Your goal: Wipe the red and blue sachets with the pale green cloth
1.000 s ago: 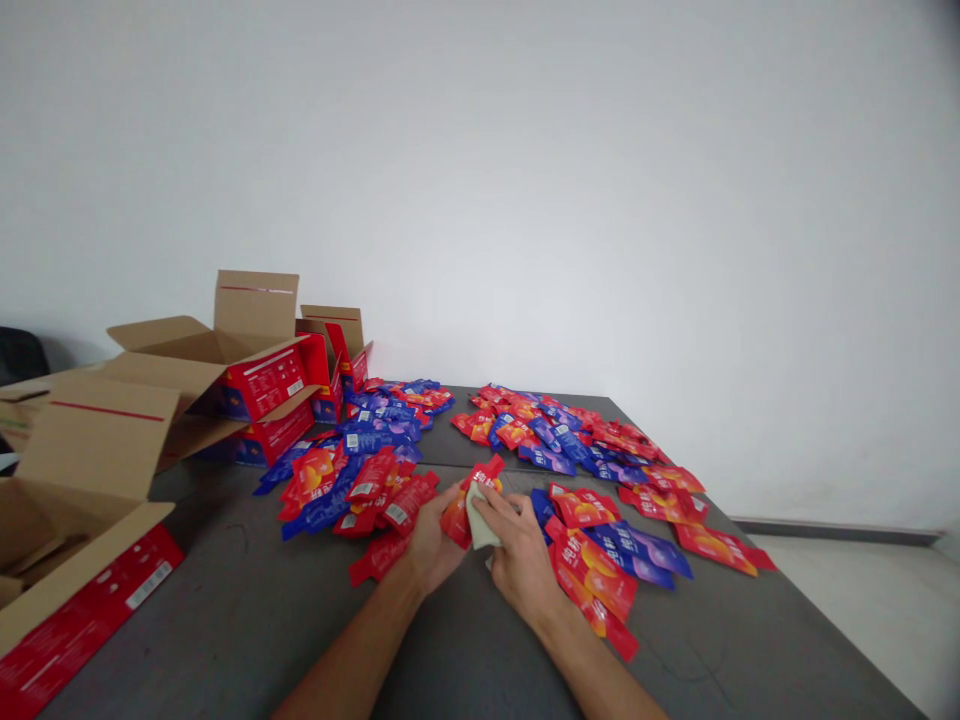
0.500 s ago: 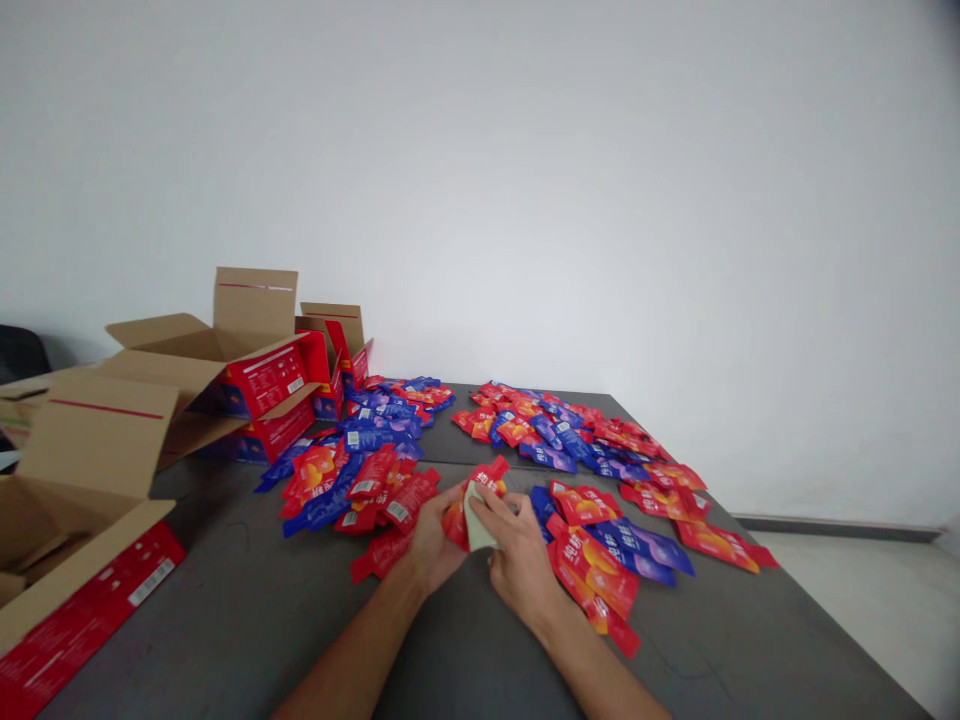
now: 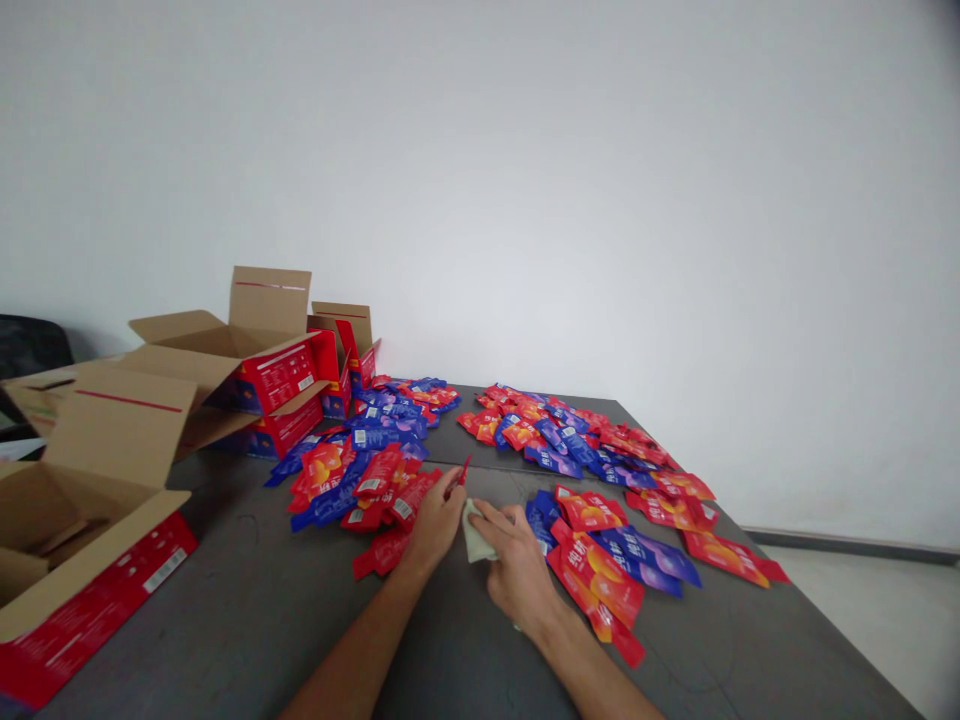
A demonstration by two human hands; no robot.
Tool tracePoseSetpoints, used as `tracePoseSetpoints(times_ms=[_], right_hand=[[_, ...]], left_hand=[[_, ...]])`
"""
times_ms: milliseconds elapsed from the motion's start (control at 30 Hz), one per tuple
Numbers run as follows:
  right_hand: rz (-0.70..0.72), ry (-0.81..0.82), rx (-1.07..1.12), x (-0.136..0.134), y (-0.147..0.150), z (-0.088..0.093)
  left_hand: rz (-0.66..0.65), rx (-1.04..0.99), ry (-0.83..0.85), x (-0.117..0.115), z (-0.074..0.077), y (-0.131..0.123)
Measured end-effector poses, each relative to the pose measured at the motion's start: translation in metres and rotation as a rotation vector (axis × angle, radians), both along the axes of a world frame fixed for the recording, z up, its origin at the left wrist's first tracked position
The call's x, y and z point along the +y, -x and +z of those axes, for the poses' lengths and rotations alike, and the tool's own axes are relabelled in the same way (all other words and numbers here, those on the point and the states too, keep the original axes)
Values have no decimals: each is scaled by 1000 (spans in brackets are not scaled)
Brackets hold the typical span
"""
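Note:
My left hand (image 3: 433,523) is closed on a red sachet (image 3: 459,476), held edge-on just above the grey table (image 3: 247,600). My right hand (image 3: 516,568) rests beside it, fingers curled on a pale green cloth (image 3: 475,535) that lies against the table. The two hands almost touch. A heap of red and blue sachets (image 3: 360,470) lies just left of my left hand. Another spread of sachets (image 3: 607,560) lies right of my right hand.
More sachets (image 3: 570,435) stretch along the far right of the table. Open cardboard boxes with red printed sides stand at the left: a near one (image 3: 82,540), and two farther back (image 3: 255,375), (image 3: 349,350). A white wall rises behind; the floor (image 3: 892,620) shows at right.
My left hand has turned the red sachet from flat-on to edge-on and moved it slightly left. The cloth has dropped lower toward the table. The view shifted a little.

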State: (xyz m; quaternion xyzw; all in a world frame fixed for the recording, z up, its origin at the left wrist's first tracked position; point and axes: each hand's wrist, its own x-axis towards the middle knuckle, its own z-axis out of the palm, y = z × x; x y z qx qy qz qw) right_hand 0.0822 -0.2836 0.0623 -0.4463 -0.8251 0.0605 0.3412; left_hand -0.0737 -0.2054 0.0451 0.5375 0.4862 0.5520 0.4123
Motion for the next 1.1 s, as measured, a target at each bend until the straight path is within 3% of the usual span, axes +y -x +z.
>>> tracePoseSetpoints(times_ms=[133, 300, 400, 567, 733, 900, 1100], right_hand=[[-87, -12, 29, 7, -6, -8], [-110, -16, 29, 10, -9, -13], [-118, -9, 25, 10, -9, -15], [-171, 5, 60, 13, -13, -16], [-279, 9, 65, 14, -24, 1], [-358, -5, 63, 8, -51, 25], [-479, -25, 98, -12, -100, 20]], left_hand=[[89, 289, -225, 8, -5, 20], [157, 625, -173, 12, -19, 37], [186, 695, -160, 11, -26, 39], [204, 835, -175, 9, -23, 30], [135, 648, -238, 2, -15, 8], [-154, 348, -195, -15, -13, -32], [-296, 20, -76, -24, -15, -96]])
